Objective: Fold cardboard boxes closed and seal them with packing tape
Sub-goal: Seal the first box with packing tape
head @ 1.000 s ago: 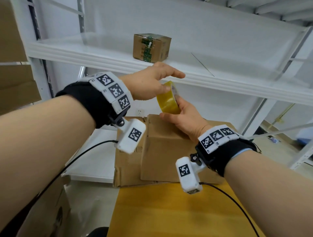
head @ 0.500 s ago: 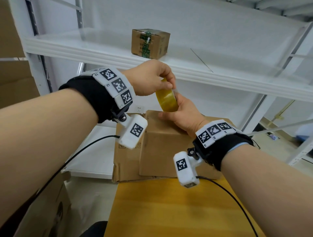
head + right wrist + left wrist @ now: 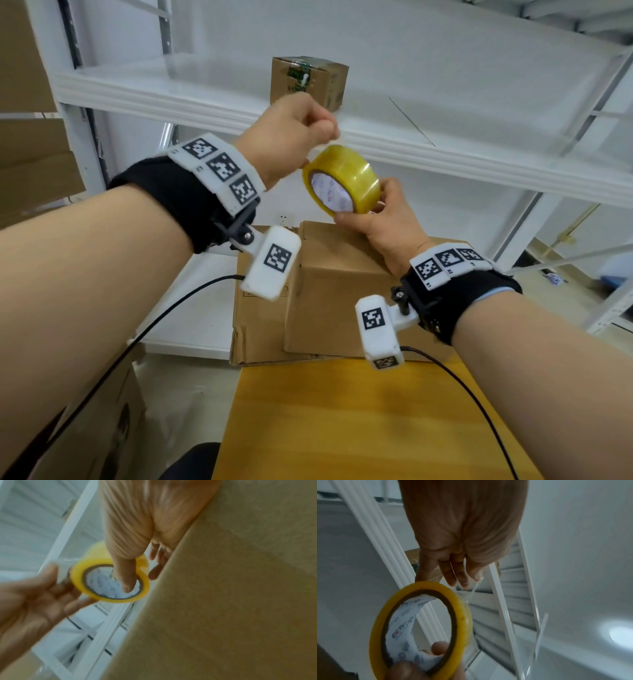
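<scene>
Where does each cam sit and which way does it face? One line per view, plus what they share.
Head: on the head, facing forward and down at the cardboard box and shelf; shows both forearms, left hand, right hand.
Left wrist: along the left palm to fingers pinching the tape's free end; right fingertips show below.
Right wrist: along the right hand gripping the roll; left hand at left.
Shared: all three show the tape roll.
</scene>
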`<state>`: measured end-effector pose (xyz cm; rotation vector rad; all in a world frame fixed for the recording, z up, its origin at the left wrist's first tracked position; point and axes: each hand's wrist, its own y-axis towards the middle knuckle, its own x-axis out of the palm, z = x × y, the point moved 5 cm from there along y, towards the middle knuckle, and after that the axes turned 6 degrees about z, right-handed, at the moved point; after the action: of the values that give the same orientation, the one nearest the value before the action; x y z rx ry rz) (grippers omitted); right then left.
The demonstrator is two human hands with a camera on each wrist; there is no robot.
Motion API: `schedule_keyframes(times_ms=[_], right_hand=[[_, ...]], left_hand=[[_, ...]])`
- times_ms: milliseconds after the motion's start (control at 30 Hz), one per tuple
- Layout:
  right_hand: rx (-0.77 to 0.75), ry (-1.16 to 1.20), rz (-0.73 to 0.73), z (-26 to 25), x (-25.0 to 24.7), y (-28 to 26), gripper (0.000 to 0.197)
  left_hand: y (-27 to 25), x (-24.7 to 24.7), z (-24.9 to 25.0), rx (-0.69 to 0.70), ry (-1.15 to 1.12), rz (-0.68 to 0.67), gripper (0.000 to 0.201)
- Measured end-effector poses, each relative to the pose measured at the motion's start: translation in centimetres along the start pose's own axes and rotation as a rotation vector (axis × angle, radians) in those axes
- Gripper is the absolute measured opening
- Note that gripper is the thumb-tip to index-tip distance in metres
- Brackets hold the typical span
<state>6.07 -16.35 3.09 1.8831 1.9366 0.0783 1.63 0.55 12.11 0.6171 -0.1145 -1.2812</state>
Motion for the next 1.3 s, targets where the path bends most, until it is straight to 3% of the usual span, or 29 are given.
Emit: schedule_keyframes(times_ms=[100, 233, 300, 400, 500, 600, 700, 900, 1033, 1300], right_hand=[[0.029, 0.157, 0.026, 0.3, -0.3, 0.1, 0.067], [0.135, 0.305, 0.013, 0.7, -0.2, 0.4, 0.062], [0.207, 0.359, 0.034, 0.8, -0.5, 0.4, 0.069], [0.24, 0.405, -0.003, 0.5, -0.7, 0.3, 0.087], [0.248, 0.375, -0.113, 0.6, -0.6, 0.1, 0.078], [0.227, 0.283, -0.182, 0.9, -0.2, 0.3, 0.06], [0.252, 0.27, -0.112, 0.7, 0.3, 1.4, 0.043], [0.353, 0.283, 0.032, 1.1, 0.7, 2.3, 0.043], [0.315, 0.314, 0.021, 0.8, 0.6, 1.6, 0.036], [0.229, 0.296, 0.064, -0.1, 0.5, 0.3, 0.022]], left_hand=[[-0.4, -1.2, -0.6, -0.175, -0.288, 0.003, 0.017], [-1.2, -0.6, -2.0, -0.314, -0.445, -0.034, 0.019], [-1.5, -0.1, -3.2, -0.41, -0.574, -0.033, 0.019], [-2.1, 0.3, -5.1, -0.619, -0.851, 0.061, 0.012], [-3.1, 0.7, -6.3, -0.757, -1.016, 0.135, 0.008], [-3.9, 1.1, -7.5, -0.827, -1.056, 0.145, 0.007], [-4.5, 1.1, -8.3, -0.87, -1.101, 0.176, 0.008], [-5.0, 1.2, -8.7, -0.903, -1.117, 0.204, 0.009], [-6.0, 1.4, -9.8, -0.961, -1.037, 0.246, 0.008], [-8.4, 2.2, -10.4, -1.038, -0.957, 0.195, 0.002]])
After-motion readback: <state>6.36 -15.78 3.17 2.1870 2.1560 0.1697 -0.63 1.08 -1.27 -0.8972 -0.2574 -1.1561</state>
